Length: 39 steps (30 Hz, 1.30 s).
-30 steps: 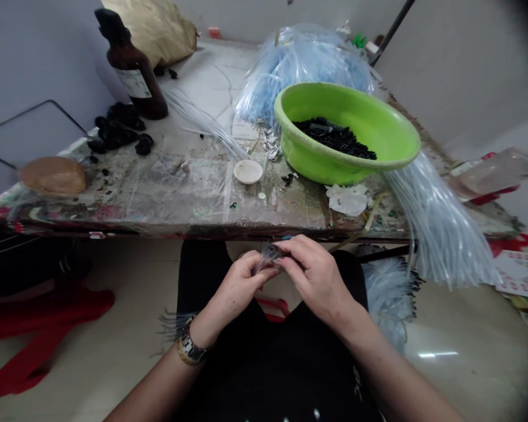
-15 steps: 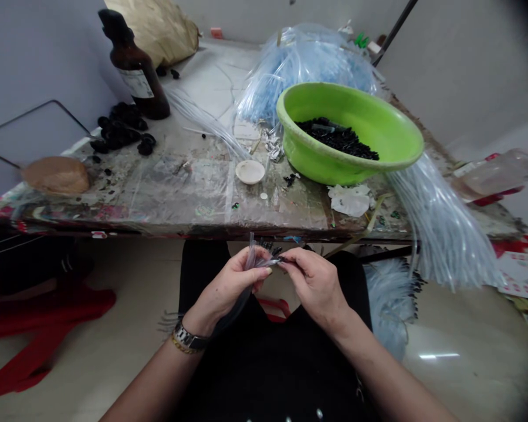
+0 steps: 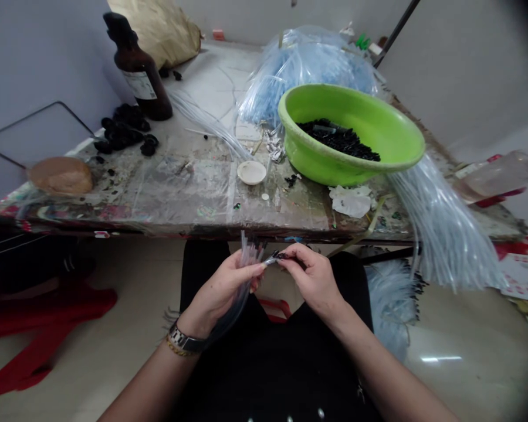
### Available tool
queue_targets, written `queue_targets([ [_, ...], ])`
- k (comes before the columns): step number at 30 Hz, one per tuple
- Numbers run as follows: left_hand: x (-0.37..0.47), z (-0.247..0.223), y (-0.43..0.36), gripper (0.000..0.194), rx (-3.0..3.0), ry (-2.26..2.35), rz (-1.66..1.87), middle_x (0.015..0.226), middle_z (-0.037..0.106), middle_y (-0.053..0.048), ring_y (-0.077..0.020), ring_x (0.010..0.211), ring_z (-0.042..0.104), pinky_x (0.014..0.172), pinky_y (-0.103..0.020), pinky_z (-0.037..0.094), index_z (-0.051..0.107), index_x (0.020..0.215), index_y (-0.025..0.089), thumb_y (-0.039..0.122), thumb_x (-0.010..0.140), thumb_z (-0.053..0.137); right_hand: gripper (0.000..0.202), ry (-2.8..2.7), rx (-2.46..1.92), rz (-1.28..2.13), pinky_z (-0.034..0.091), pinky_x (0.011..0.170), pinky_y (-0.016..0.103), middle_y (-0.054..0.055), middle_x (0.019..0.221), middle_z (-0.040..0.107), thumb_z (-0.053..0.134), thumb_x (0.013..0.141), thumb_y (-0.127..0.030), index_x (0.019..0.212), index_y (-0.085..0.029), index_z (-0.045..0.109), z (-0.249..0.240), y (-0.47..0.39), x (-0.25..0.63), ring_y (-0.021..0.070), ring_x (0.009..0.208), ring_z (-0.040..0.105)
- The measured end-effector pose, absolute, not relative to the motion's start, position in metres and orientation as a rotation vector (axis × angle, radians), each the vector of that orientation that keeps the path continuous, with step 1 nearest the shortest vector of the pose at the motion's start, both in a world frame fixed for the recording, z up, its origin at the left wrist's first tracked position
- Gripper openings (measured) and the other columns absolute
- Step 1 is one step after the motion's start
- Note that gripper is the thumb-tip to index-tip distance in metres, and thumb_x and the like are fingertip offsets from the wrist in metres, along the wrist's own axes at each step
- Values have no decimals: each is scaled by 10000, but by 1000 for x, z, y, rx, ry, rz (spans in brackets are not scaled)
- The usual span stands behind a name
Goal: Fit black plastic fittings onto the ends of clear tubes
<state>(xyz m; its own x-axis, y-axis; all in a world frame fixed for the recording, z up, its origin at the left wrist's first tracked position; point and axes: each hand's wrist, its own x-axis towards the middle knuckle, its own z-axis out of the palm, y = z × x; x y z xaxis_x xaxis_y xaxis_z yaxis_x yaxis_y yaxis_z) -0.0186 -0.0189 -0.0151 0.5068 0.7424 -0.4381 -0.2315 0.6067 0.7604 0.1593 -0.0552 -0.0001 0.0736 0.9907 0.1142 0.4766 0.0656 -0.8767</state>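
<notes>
Before the stained worktop (image 3: 180, 193), the left hand (image 3: 222, 287) grips a bundle of thin, clear plastic tubes (image 3: 247, 256); the right hand (image 3: 312, 275) pinches a small black piece (image 3: 278, 255) at the tube ends. The worktop carries a round, green plastic basin (image 3: 325, 167).

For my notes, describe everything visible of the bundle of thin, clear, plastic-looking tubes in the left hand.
The tube bundle is held in the left hand, ends fanning above the fingers, some seemingly black-tipped. Below, its lengths curve down toward the wrist. A clear part slants past the thumb to a small black piece pinched by the right hand.
</notes>
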Motion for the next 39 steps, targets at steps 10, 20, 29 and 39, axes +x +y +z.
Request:
queue_targets([
  [10,-18,-10,-18,234,496,801,624,591,531,29,-68,495,468,483,-204,350,617,732,126,276,686,790,98,-1572,-1427,797,459,663,243,0,741,669,589,855,-194,776,-200,648,3,-50,154,144,706,615],
  [20,-17,17,-6,240,601,864,825,581,540,39,-72,498,467,465,-187,355,571,777,153,266,714,773,118,-1717,-1543,328,461,781,290,58,896,703,555,880,-210,915,-176,663,31,16,196,193,844,640],
  [29,-12,11,-10,267,540,886,845,597,548,35,-68,500,467,468,-184,355,615,836,140,258,675,793,284,-2071,-1948,-99,429,776,279,104,1028,680,455,895,-113,1062,-189,672,15,87,211,213,905,619],
  [39,-9,4,-6,281,541,937,912,593,566,32,-72,493,473,477,-186,360,609,845,141,277,674,785,181,-2059,-1997,-92,400,710,285,99,891,700,478,903,-180,938,-172,655,17,91,212,222,821,632],
])
